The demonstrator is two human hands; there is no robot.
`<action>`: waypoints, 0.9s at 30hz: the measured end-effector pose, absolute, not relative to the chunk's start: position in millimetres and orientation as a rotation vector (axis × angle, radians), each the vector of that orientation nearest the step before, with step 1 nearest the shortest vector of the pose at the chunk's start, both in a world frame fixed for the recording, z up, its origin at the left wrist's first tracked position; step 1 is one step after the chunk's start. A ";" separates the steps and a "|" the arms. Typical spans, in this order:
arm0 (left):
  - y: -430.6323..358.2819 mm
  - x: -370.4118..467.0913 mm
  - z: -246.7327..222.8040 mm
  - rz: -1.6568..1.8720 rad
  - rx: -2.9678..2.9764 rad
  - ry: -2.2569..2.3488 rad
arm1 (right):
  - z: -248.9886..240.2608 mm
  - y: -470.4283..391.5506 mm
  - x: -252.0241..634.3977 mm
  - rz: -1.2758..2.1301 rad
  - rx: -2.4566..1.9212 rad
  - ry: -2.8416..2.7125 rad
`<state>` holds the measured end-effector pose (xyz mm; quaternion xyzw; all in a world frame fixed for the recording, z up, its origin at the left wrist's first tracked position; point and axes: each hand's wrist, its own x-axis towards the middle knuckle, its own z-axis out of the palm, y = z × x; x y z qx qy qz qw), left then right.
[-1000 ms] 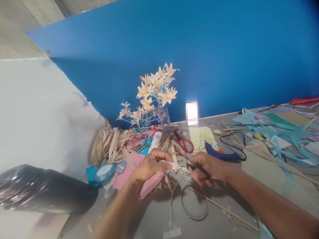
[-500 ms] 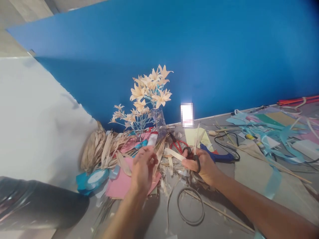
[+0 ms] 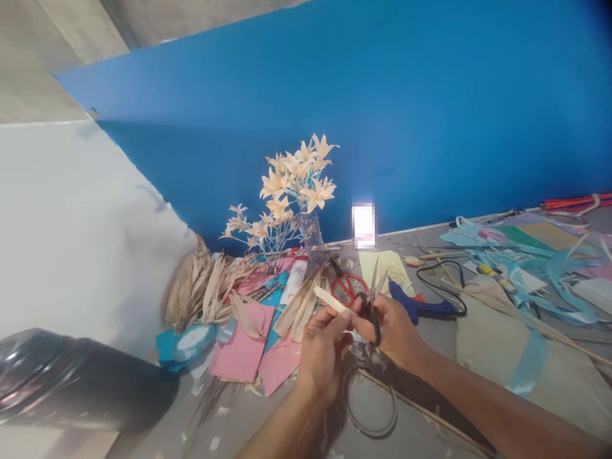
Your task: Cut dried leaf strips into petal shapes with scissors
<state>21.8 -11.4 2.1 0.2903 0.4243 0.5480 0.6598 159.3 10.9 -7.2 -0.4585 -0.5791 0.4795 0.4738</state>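
Pale husk strip pinched in my left hand; my right hand beside it grips black scissors, blades parted upward

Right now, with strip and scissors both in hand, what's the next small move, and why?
Probably bring the strip between the blades. The right hand holds the scissors upright with the blades parted, and the left hand pinches the pale strip just beside them, its free end pointing up and left, not yet between the blades.
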 end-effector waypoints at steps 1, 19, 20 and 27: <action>-9.4 19.3 3.3 1.238 0.682 0.965 | -5.4 11.5 160.2 1.211 -1.115 -1.396; -1.2 17.3 -18.0 1.034 1.001 0.999 | -14.9 29.1 166.2 1.532 -0.915 -0.867; -1.3 17.1 -19.7 1.046 1.004 1.005 | -14.5 28.6 166.7 1.515 -0.928 -0.902; 5.6 5.7 -17.4 1.298 0.808 0.950 | -20.1 20.6 167.1 1.537 -1.046 -1.514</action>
